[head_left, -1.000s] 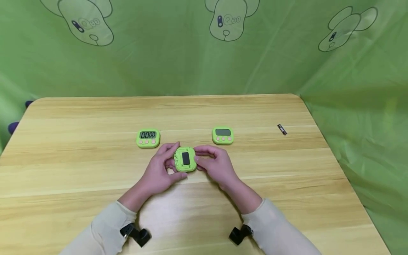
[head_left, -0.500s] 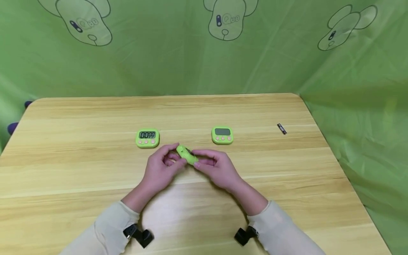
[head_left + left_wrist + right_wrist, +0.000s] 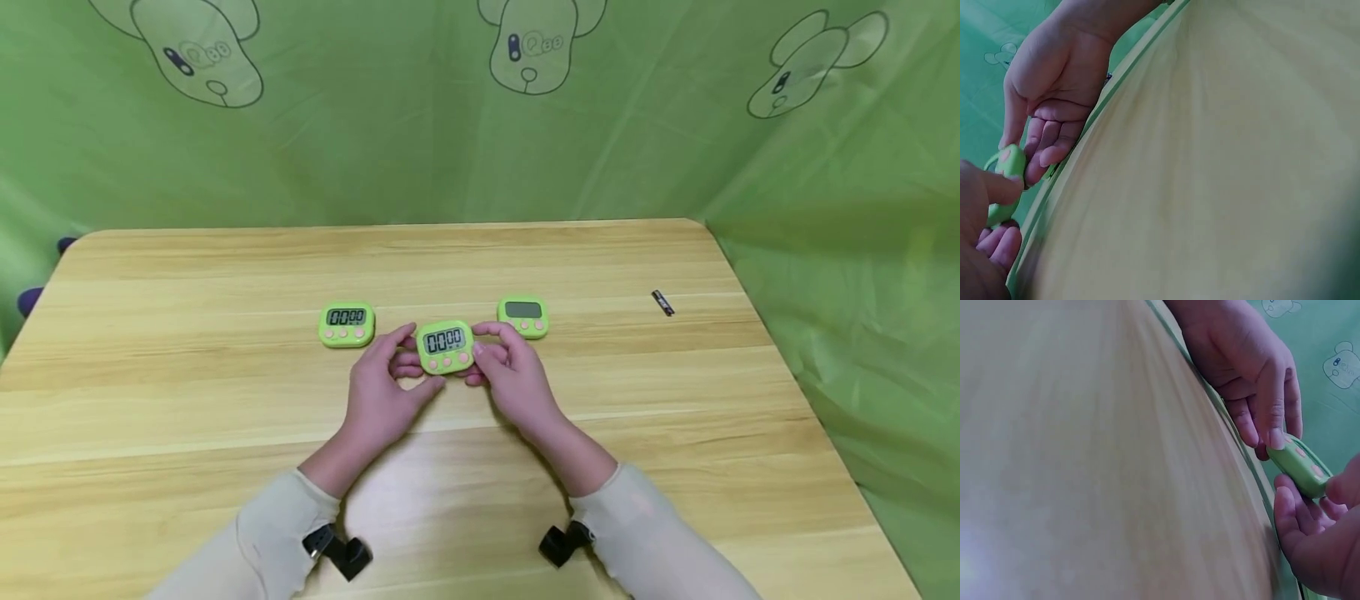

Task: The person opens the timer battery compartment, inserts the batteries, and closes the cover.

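Note:
A green kitchen timer [image 3: 446, 347] with pink buttons and a lit 00:00 display is held face up between both hands in the head view. My left hand [image 3: 380, 387] grips its left side, index finger at the upper left and thumb by the lower edge. On the right end, my right hand [image 3: 519, 379] pinches it, thumb on the front edge and other fingers behind. The wrist views show the timer [image 3: 1011, 164] edge-on between the hands. Just beyond the left hand lies a second timer [image 3: 347, 325], also reading 00:00. A third timer [image 3: 523, 310], its screen blank, sits behind the right hand.
A small dark battery [image 3: 663, 303] lies toward the right side of the wooden table [image 3: 187, 392]. Green curtains [image 3: 390, 158] with printed animal heads hang behind the table and along its right side. Black camera mounts [image 3: 337, 550] sit on both sleeves.
The held timer has been turned over, from its back with the dark rectangle, through edge-on, to its display side. It has also moved slightly away from the body. The other timers and the battery stay put.

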Motion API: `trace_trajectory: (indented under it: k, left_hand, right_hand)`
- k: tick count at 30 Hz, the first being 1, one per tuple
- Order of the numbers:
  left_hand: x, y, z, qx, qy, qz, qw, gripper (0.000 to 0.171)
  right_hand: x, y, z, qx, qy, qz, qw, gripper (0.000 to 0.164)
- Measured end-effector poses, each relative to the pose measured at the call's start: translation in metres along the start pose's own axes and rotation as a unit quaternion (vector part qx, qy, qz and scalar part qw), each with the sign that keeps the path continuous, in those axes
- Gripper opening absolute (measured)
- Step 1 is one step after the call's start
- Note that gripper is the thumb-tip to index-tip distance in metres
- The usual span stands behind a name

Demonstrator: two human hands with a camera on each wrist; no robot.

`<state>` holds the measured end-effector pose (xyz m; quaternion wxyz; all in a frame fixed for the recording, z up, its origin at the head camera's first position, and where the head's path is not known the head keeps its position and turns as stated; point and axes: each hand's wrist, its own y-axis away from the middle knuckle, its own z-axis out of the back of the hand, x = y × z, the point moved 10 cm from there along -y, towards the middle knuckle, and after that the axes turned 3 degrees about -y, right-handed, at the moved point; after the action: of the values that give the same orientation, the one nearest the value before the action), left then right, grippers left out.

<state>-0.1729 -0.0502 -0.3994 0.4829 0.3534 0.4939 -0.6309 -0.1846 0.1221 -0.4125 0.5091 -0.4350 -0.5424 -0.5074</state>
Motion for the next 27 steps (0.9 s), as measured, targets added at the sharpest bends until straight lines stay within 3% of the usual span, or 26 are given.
trace_trajectory:
  k: [6, 10, 15, 19, 27]
  left_hand:
    - [0.003, -0.008, 0.003, -0.023, -0.023, 0.008, 0.9995, 0.062]
    - [0.005, -0.014, 0.003, -0.027, -0.057, 0.017, 0.9979, 0.059]
    - [0.006, -0.023, 0.002, -0.027, -0.117, 0.024, 0.9924, 0.056]
    - [0.007, -0.029, 0.003, -0.028, -0.143, 0.025, 0.9890, 0.056]
    - [0.011, -0.033, 0.001, -0.017, -0.171, 0.036, 0.9845, 0.053]
  right_hand:
    - [0.008, -0.006, 0.000, -0.032, 0.117, 0.034, 0.992, 0.042]
    - [0.013, -0.013, -0.006, -0.027, 0.186, 0.054, 0.981, 0.051]
    - [0.018, -0.022, -0.011, -0.030, 0.263, 0.072, 0.962, 0.049]
    - [0.019, -0.027, -0.013, -0.030, 0.295, 0.080, 0.952, 0.046]
    - [0.017, -0.032, -0.008, -0.040, 0.305, 0.066, 0.949, 0.042]
